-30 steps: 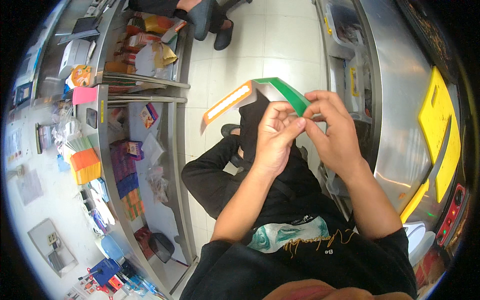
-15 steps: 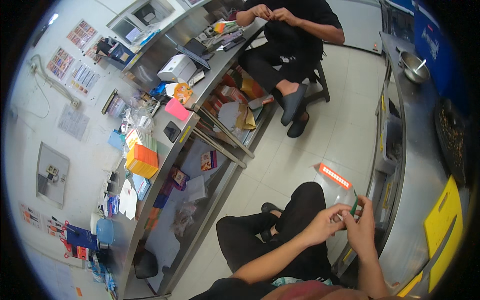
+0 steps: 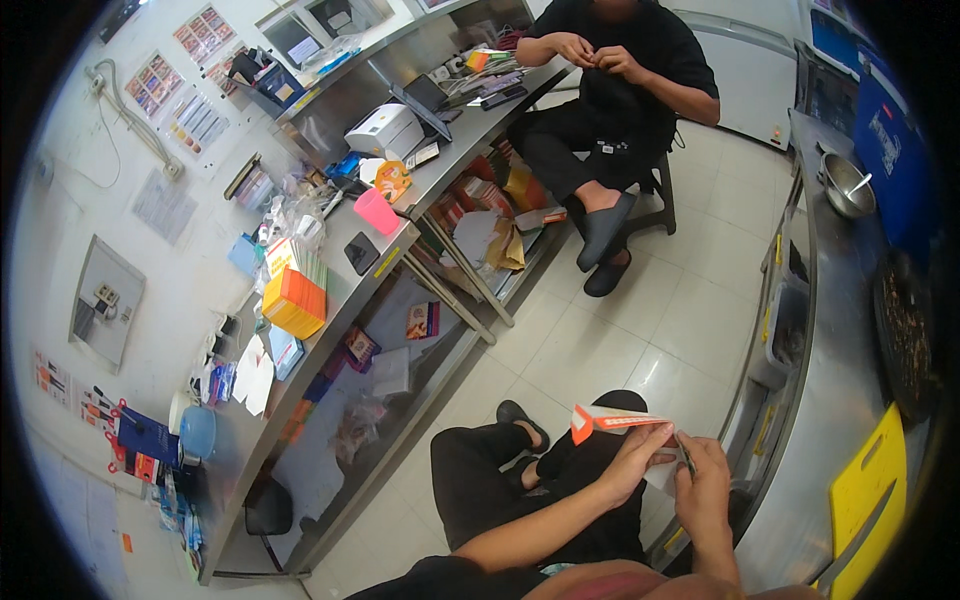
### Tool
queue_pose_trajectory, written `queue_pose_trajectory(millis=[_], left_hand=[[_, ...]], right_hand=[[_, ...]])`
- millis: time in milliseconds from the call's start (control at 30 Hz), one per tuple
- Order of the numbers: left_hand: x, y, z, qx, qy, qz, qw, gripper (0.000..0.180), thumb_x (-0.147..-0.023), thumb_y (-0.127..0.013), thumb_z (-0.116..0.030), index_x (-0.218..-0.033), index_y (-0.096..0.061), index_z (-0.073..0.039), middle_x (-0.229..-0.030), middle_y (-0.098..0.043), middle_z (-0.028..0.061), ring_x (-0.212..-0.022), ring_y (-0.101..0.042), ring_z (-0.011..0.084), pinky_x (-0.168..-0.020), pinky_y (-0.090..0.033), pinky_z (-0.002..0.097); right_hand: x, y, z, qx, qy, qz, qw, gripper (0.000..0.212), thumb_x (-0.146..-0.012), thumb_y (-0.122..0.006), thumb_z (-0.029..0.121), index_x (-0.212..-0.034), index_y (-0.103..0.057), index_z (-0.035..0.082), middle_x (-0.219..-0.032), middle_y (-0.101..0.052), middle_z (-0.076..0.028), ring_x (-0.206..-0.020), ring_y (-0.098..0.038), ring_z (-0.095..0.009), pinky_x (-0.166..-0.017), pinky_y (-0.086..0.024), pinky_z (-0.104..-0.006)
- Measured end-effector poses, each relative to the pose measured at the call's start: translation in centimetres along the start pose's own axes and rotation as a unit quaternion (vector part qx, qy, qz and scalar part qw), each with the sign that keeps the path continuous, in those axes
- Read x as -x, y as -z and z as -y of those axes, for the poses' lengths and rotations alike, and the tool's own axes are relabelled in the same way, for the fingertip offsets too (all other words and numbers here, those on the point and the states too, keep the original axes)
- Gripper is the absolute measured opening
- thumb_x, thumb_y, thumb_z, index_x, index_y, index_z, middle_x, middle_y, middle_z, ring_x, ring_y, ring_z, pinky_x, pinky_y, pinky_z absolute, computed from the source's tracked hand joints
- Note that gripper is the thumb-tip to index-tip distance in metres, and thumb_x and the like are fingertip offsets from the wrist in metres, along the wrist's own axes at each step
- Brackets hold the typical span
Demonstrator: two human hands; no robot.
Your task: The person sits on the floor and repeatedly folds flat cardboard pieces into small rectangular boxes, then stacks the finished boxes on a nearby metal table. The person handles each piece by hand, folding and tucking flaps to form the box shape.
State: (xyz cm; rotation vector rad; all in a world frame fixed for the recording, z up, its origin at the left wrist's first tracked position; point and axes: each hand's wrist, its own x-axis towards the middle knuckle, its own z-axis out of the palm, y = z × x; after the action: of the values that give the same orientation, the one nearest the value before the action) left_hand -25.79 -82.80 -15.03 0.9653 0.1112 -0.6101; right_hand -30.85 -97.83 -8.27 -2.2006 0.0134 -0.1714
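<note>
Above my lap I hold an orange and white folded piece of paper or thin card [image 3: 612, 421], its free end pointing left. My left hand [image 3: 638, 462] is closed on its right end. Close beside it, my right hand [image 3: 703, 482] is closed with the fingertips pinched near the same end. A small dark green edge shows between the right fingers; whether it belongs to the card I cannot tell.
A steel counter [image 3: 812, 375] on my right bears a yellow cutting board [image 3: 868, 500], a knife [image 3: 862, 540] and a metal bowl [image 3: 850, 188]. At left a long steel table [image 3: 345, 283] holds orange boxes [image 3: 295, 303] and a pink cup [image 3: 376, 211]. Ahead sits another person [image 3: 615, 120].
The card has swung left and lower, its free end now pointing left and showing more white. My hands have turned with it. The view has shifted slightly.
</note>
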Motion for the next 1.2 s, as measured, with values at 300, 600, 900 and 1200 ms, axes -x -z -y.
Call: queue_pose_trajectory(millis=[300, 600, 900, 1200], left_hand=[[-0.6, 0.4, 1.0, -0.053, -0.064, -0.079, 0.993, 0.025, -0.106, -0.066, -0.022, -0.119, -0.064, -0.001, -0.113, -0.068, 0.005, -0.105, -0.066, 0.0136, -0.09, -0.054, 0.0336], [0.4, 1.8, 3.9, -0.51, -0.311, -0.036, 0.801, 0.025, -0.101, -0.07, -0.015, -0.12, -0.068, 0.001, -0.114, -0.071, 0.0153, -0.109, -0.069, 0.0284, -0.09, -0.055, 0.042], [0.5, -0.7, 2.4, -0.285, -0.102, -0.099, 0.948, 0.036, -0.104, -0.07, -0.033, -0.123, -0.068, -0.003, -0.113, -0.07, 0.0078, -0.104, -0.065, 0.0172, -0.09, -0.053, 0.0354], [0.5, -0.6, 1.7, -0.379, -0.161, -0.026, 0.911, 0.028, -0.107, -0.066, -0.03, -0.117, -0.067, -0.004, -0.106, -0.068, 0.0075, -0.098, -0.064, 0.0186, -0.087, -0.052, 0.0358]], right_hand=[[-0.4, -0.3, -0.3, -0.073, -0.118, -0.003, 0.99, 0.046, -0.085, -0.066, -0.009, -0.13, -0.066, 0.0, -0.115, -0.07, -0.019, -0.097, -0.071, -0.031, -0.081, -0.058, -0.0406], [0.1, -0.8, -1.9, -0.164, -0.139, -0.069, 0.974, 0.012, -0.095, -0.067, -0.001, -0.106, -0.069, -0.004, -0.103, -0.07, -0.01, -0.087, -0.066, -0.015, -0.079, -0.052, -0.0313], [-0.4, -0.2, -1.0, -0.211, -0.132, -0.085, 0.965, 0.012, -0.096, -0.062, -0.003, -0.106, -0.068, -0.006, -0.121, -0.068, -0.017, -0.112, -0.066, -0.026, -0.096, -0.052, -0.0359], [-0.4, -0.2, -1.2, -0.194, -0.073, -0.114, 0.972, 0.012, -0.1, -0.062, 0.003, -0.104, -0.069, -0.005, -0.126, -0.066, -0.018, -0.115, -0.064, -0.025, -0.098, -0.051, -0.0365]])
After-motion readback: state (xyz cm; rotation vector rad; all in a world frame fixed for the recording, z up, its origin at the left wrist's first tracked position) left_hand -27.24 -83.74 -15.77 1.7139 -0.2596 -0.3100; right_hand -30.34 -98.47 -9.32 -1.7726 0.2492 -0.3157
